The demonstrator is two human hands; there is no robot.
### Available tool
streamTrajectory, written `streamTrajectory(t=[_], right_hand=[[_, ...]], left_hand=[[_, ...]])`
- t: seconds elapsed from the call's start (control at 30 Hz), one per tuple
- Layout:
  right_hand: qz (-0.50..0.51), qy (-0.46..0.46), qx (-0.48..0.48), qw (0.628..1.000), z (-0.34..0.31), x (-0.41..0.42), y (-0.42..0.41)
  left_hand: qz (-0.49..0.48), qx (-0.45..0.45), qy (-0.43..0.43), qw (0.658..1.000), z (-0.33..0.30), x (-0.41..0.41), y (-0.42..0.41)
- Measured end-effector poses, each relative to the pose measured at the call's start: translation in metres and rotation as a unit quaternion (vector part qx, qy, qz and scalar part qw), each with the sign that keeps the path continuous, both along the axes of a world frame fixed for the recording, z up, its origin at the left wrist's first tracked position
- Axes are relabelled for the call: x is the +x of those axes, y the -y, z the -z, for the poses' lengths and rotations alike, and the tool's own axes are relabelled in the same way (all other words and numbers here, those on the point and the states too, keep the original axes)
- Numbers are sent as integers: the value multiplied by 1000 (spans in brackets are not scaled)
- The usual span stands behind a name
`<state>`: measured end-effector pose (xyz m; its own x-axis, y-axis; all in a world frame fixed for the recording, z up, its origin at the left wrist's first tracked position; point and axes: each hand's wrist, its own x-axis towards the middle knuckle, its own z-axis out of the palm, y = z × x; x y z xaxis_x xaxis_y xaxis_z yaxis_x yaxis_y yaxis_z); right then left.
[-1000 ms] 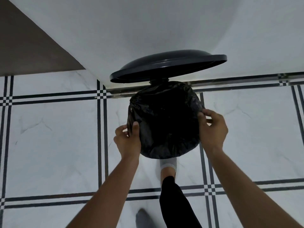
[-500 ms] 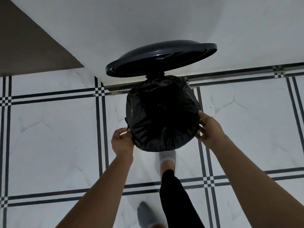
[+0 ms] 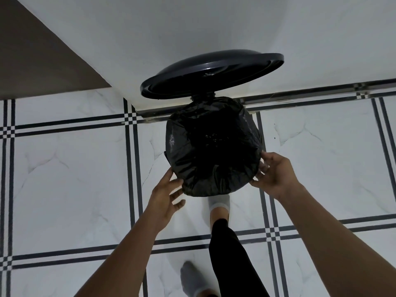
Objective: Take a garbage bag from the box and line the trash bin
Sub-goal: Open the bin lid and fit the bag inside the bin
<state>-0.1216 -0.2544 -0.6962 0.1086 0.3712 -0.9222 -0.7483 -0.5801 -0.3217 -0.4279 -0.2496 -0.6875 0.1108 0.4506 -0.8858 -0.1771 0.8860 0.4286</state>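
Note:
A round pedal trash bin stands against the white wall with its dark lid point(image 3: 212, 76) tipped up. A black garbage bag point(image 3: 212, 146) is draped over the bin's rim and down its sides, so the bin body is hidden. My left hand point(image 3: 165, 198) is at the bag's lower left edge, fingers spread, holding nothing. My right hand point(image 3: 276, 172) rests on the bag's lower right side, fingers apart and touching the plastic. A foot in a grey sock point(image 3: 219, 203) is at the base of the bin, just under the bag.
White marble floor tiles with black line borders point(image 3: 64, 168) surround the bin. The white wall point(image 3: 192, 28) runs behind it, and a dark brown surface point(image 3: 32, 61) fills the upper left corner. My other socked foot point(image 3: 190, 279) is at the bottom.
Both hands have slid down from the bag's upper sides to its lower edge. The left hand has let go and spread its fingers. The bag sits lower and smoother over the bin.

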Motion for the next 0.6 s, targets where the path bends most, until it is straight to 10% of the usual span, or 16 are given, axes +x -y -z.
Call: streamTrajectory(t=[0.6], right_hand=[[54, 5, -8, 999, 4, -18, 9]], left_hand=[[-33, 22, -224, 974, 21, 22, 8]])
